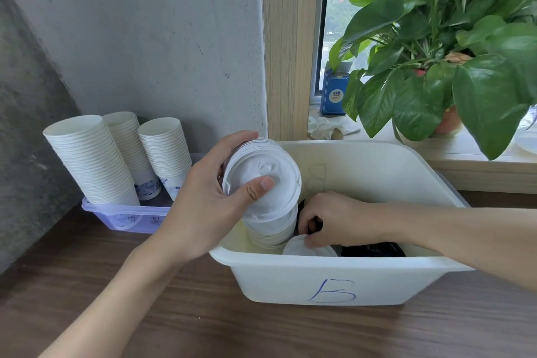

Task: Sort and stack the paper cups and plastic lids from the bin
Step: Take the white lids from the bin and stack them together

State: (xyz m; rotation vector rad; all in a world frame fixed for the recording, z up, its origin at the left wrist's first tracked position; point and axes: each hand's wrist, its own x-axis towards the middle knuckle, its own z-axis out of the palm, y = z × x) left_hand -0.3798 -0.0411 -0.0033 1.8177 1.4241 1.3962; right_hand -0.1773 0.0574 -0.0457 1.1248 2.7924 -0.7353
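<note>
A white bin (325, 279) marked with a blue "B" stands on the wooden table. My left hand (209, 200) grips a tilted stack of white plastic lids (267, 180) above the bin's left end, thumb across the top lid. Inside the bin, my right hand (334, 221) pinches a single white lid (305, 248). Black lids (374, 250) lie next to it at the bin's bottom. More stacked white lids (273, 234) sit under the held stack. Three tall stacks of white paper cups (93, 160) lean in a purple tray (128, 216) at the left.
A grey concrete wall rises behind the cups. A wooden window frame (287, 43) and sill lie behind the bin, with a large leafy potted plant (441, 46), a blue box (334, 93) and a white plate (527, 141) on the sill.
</note>
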